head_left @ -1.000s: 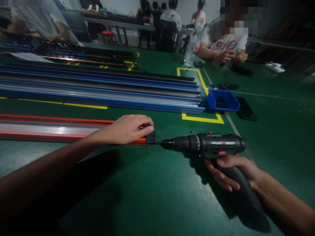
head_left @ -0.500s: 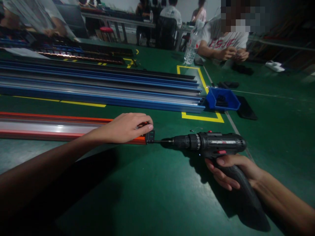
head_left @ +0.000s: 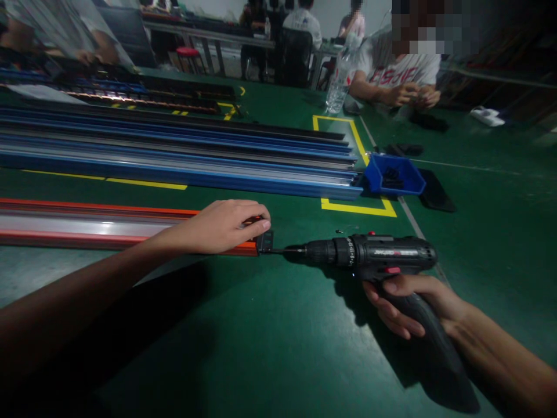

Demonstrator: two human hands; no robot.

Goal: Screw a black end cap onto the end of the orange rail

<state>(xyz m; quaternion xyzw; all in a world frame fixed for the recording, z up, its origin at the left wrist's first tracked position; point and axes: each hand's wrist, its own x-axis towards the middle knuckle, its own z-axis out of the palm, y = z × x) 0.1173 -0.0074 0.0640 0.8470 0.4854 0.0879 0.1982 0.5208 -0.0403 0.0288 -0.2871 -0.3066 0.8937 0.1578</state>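
Observation:
My right hand (head_left: 404, 305) is wrapped round the grip of a black cordless drill (head_left: 383, 252), which points left. Its long thin bit (head_left: 282, 251) reaches the black end cap (head_left: 264, 241) on a red-orange metal profile (head_left: 100, 223). My left hand (head_left: 226, 226) is closed over the right end of that profile, thumb and fingers curled round it beside the cap. The fingertips on the far side are partly hidden. A small dark screw-like piece (head_left: 339, 231) lies on the green table just beyond the drill's chuck.
Several long blue profiles (head_left: 217, 168) lie behind the red one. At their right end is a blue bin (head_left: 413, 183) with small black parts, beside a dark flat phone-like object (head_left: 437, 194). A plastic bottle (head_left: 337, 87) stands farther back, near a seated person (head_left: 404, 69).
Almost nothing differs. Both hands, the drill and the profile keep their places; the end cap's outline looks slightly different at the bit.

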